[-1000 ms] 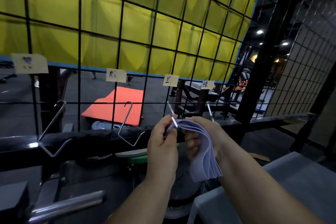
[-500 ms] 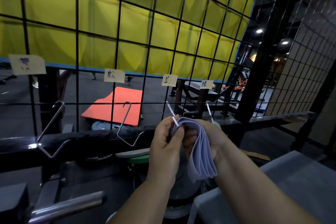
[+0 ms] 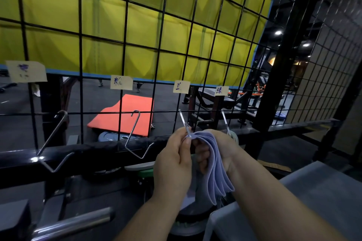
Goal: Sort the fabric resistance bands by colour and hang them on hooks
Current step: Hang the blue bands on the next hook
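Lilac bands (image 3: pixel 216 166) over R grip (image 3: pixel 228 147) — fold at hook (image 3: pixel 183 121) in L grip (image 3: pixel 174 160)

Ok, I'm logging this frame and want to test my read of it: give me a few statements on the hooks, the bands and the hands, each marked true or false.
1. The left hand and the right hand both hold the pale blue bands at the third hook from the left. True.
2. The two leftmost hooks carry bands. False: both are bare.
3. Four paper labels are fixed to the wire grid. True.
4. The orange mat hangs on the grid. False: it lies on the floor behind the grid.
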Demonstrator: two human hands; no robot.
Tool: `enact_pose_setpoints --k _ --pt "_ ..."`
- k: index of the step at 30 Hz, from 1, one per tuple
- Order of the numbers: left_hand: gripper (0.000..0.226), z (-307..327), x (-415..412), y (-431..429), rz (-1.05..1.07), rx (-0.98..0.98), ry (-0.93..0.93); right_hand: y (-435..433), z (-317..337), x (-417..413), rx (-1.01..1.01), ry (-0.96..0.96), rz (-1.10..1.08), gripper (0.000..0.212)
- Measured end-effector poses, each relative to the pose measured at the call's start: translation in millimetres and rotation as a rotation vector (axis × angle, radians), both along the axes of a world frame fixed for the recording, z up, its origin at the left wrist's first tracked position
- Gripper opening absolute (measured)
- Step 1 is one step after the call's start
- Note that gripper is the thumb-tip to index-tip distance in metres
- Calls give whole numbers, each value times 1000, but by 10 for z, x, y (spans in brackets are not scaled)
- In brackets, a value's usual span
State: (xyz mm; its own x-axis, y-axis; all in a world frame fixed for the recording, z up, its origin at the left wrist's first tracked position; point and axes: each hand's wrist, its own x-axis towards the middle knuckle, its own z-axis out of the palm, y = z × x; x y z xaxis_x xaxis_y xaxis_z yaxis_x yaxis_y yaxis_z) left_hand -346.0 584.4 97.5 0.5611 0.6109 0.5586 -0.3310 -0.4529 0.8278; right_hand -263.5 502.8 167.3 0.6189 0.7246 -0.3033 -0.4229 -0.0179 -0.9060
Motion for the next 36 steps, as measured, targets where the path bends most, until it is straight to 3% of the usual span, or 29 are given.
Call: enact_pose_setpoints --k 4,9,11,13,18,24,28,31,36 --pt "33 3 -8 4 61 58 -8 3 -111 53 -34 -95 -30 38" --pt "34 28 -29 5 55 68 -13 -56 -169 -41 -57 -599 -168 17" --pt "34 33 -36 -1 51 53 -13 -103 -204 -95 -36 -775 -122 22" --pt "33 29 -33 -5 45 36 -18 -145 -256 -140 24 -787 -46 33" --pt "28 20 -29 -13 13 -2 -58 -162 -366 -147 135 -705 -15 30" --pt "25 -2 -1 2 22 -8 -57 -210 -417 -107 89 -776 -15 34" --pt "24 -6 14 34 78 43 -51 -214 -432 -122 94 -921 -116 34" --pt "29 31 4 16 62 56 -98 -195 -433 -97 120 -1089 -206 21" --pt "22 -11 22 37 107 95 -100 -168 -482 -31 83 -1202 -284 14"
